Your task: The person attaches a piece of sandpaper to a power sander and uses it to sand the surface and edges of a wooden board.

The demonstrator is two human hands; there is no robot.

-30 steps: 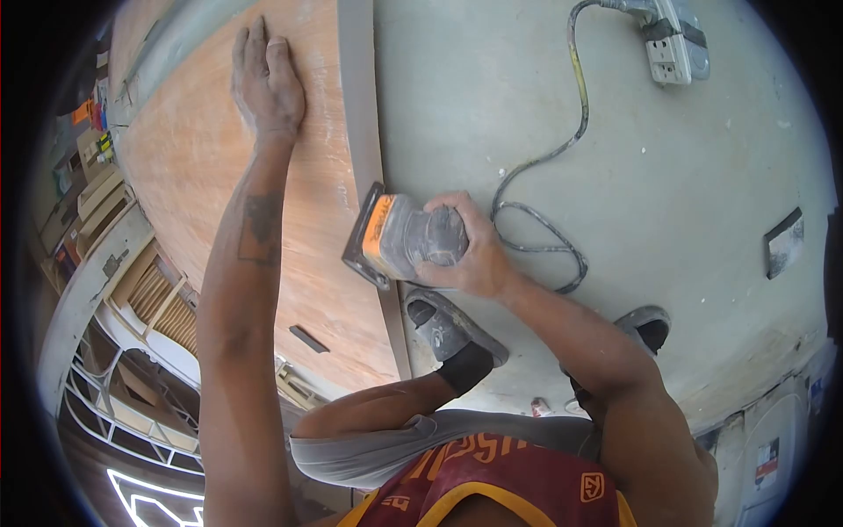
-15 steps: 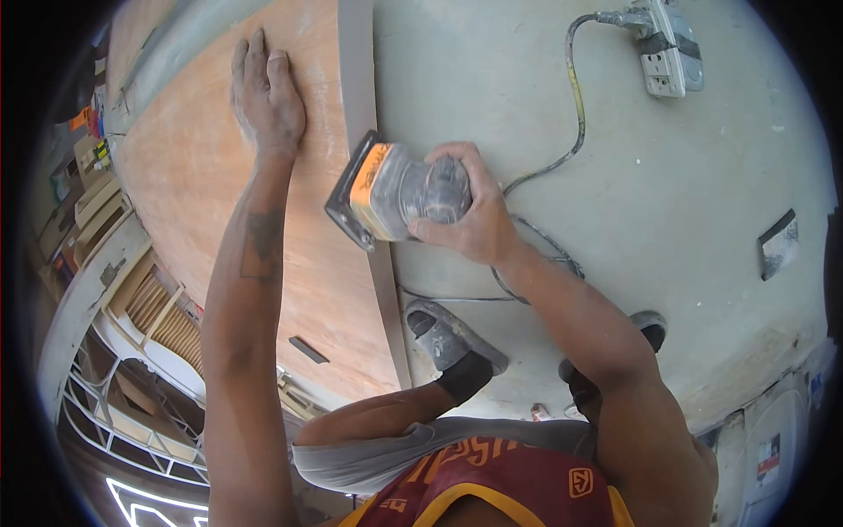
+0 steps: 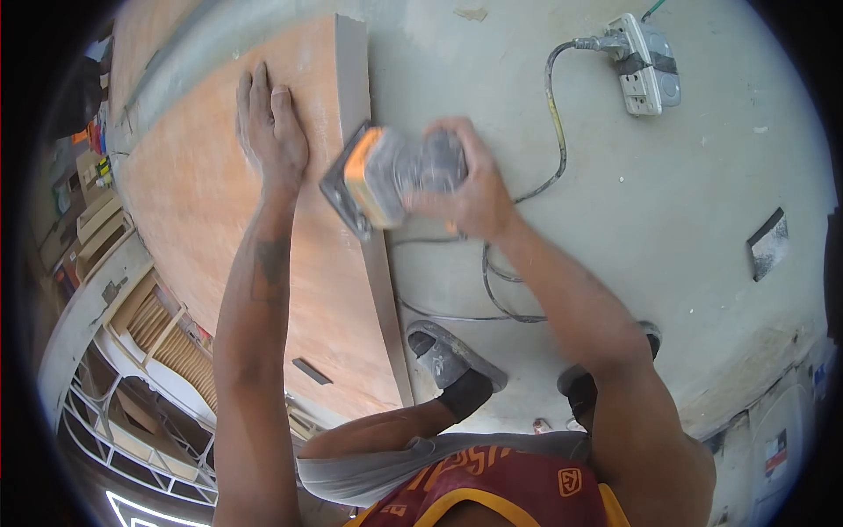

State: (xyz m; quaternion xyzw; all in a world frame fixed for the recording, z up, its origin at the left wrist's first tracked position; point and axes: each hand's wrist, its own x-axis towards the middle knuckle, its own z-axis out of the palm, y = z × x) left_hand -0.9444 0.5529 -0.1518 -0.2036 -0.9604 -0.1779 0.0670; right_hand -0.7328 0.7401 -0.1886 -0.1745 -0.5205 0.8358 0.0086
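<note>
My right hand point(image 3: 470, 180) is wrapped round the grey body of an electric sander point(image 3: 386, 180) with an orange band and a black square pad. The sander is tilted, its pad against the near edge of a large wooden panel point(image 3: 299, 290); motion smears it a little. My left hand point(image 3: 274, 132) lies flat on the panel's dusty, orange-brown face, fingers stretched toward the far end. A small dark strip point(image 3: 312, 371) rests on the panel nearer my body.
A power cord point(image 3: 557, 114) runs to an outlet box point(image 3: 645, 70) on the grey floor point(image 3: 685, 228) and loops near my slippered foot point(image 3: 452, 356). A dark-edged flat piece point(image 3: 768, 244) lies at the right. Wooden frames and white metalwork point(image 3: 132, 430) stand at the left.
The sander in my right hand has shifted slightly along the panel's edge and is now blurred. My left hand stays flat on the panel. The whole view has shifted slightly.
</note>
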